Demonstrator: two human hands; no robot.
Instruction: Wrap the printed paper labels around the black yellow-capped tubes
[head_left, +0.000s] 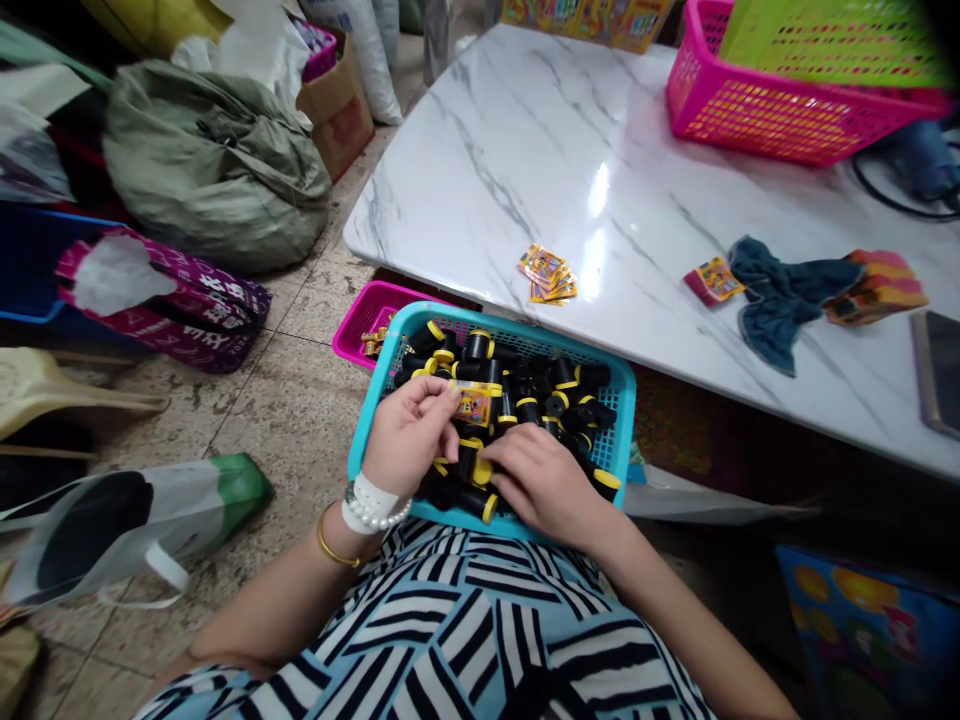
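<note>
Speckled floor (247,420), turquoise basket (628,430), marbled desk (637,210).
Left hand (409,430): fingers pinch a yellow card (477,404) by one end above black pieces (475,346); that slight hold could drop it among them. Right hand (546,478): fingers at a yellow cap (483,470), whether gripping I cannot tell.

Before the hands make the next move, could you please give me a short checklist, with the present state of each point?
1. Left hand holds a printed card: ok.
2. Right hand firmly grips the yellow-ended piece beside it: cannot tell, contact is partly hidden.
3. Teal basket under both hands: ok.
4. Black pieces arranged in rows: not ok, they lie jumbled.
5. Card pile squared up: not ok, it lies fanned on the white table.
</note>
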